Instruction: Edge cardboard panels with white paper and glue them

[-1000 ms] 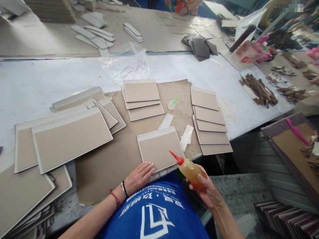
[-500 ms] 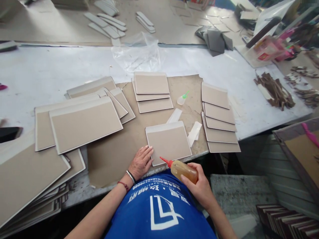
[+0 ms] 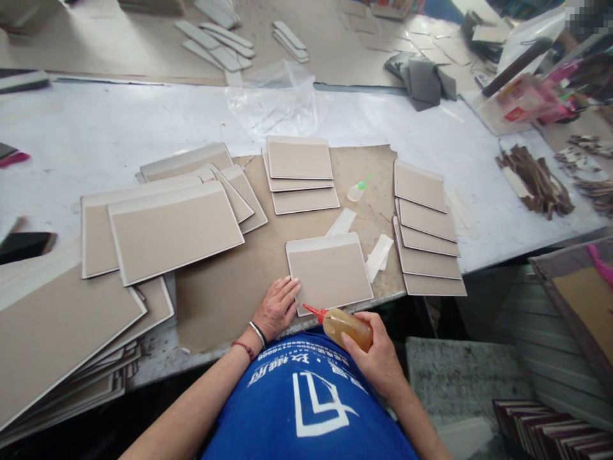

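Note:
A beige rectangular panel (image 3: 330,271) with a pale top strip and white edges lies flat before me at the table's near edge. My left hand (image 3: 278,308) rests flat on its lower left corner, fingers stretched out. In my right hand (image 3: 376,351) is a squeeze bottle (image 3: 348,327) of amber liquid, held on its side with the fingers around it. Its red pointed nozzle points left, over the panel's lower left edge; whether the tip touches cannot be made out. White strips (image 3: 380,255) lie at the panel's right side.
Overlapping panels lie in a left group (image 3: 177,230), a back group (image 3: 301,160) and a right column (image 3: 426,230). A small green-tipped bottle (image 3: 357,190) lies behind the panel. Farther back are a clear plastic bag (image 3: 278,102) and a pink container (image 3: 522,99).
The bottle's nozzle has shifted slightly left along the panel's near edge, toward the lower left corner. My left hand stays on the panel. The whole view has swung a little.

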A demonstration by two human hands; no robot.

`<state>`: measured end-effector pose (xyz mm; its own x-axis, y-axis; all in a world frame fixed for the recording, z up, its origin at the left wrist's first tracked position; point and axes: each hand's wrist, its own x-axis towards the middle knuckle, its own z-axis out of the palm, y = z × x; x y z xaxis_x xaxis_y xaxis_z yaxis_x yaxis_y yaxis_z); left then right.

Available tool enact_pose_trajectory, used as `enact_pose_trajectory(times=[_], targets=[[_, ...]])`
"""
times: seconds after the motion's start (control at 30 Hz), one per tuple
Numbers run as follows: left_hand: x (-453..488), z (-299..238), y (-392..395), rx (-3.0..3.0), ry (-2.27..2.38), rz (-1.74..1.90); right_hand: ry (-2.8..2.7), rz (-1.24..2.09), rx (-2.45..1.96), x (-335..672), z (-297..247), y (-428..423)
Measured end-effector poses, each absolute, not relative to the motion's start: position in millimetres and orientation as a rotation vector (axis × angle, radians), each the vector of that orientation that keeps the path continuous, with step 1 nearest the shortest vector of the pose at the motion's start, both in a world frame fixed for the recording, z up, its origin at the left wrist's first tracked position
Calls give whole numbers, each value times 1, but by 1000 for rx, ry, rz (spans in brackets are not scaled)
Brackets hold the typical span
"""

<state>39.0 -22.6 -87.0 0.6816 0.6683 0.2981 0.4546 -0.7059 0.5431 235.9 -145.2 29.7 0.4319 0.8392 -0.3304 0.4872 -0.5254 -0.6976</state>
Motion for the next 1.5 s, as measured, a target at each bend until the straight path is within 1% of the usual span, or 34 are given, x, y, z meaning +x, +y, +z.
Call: enact_pose_trajectory(times=[0.33, 0.43, 0.5, 0.6, 0.67, 0.73, 0.77, 0.83, 0.9, 0.97, 1.0, 1.13, 1.2, 1.23, 1.3, 1.43, 1.5], targets=[[40, -85, -22, 2472, 869, 680, -1068, 909, -2201, 233, 31, -143], [39, -88, -22, 2441, 853, 711, -899, 971, -2156, 232, 36, -140], [37, -86, -23, 2364, 887, 776, -675, 1075, -2070, 234, 41, -139], [34, -69, -26, 2082, 1106, 810, -208, 1367, -1812, 239, 47, -137], [37, -48, -28, 1773, 1163, 645, 57, 1533, -1614, 241, 50, -135], [47, -23, -31, 1379, 998, 410, 214, 1622, -1475, 239, 52, -131], [53, -11, -32, 1174, 852, 357, 262, 1654, -1429, 237, 53, -129], [66, 8, -35, 847, 605, 326, 298, 1713, -1372, 230, 55, -125], [77, 20, -36, 632, 526, 338, 241, 1754, -1350, 223, 58, -125], [83, 26, -37, 503, 558, 359, 50, 1702, -1376, 218, 60, -129], [85, 28, -37, 453, 575, 371, -103, 1623, -1427, 217, 60, -131], [89, 36, -37, 295, 611, 394, -848, 1046, -1789, 217, 53, -139], [92, 38, -38, 256, 627, 390, -1066, 789, -1897, 217, 51, -138], [93, 39, -39, 248, 636, 389, -1107, 716, -1921, 217, 52, -137], [95, 39, -41, 238, 647, 372, -1065, 698, -1952, 215, 56, -134], [96, 35, -45, 248, 598, 322, -802, 927, -1948, 214, 65, -135], [98, 35, -47, 253, 576, 325, -844, 897, -1946, 215, 64, -139]])
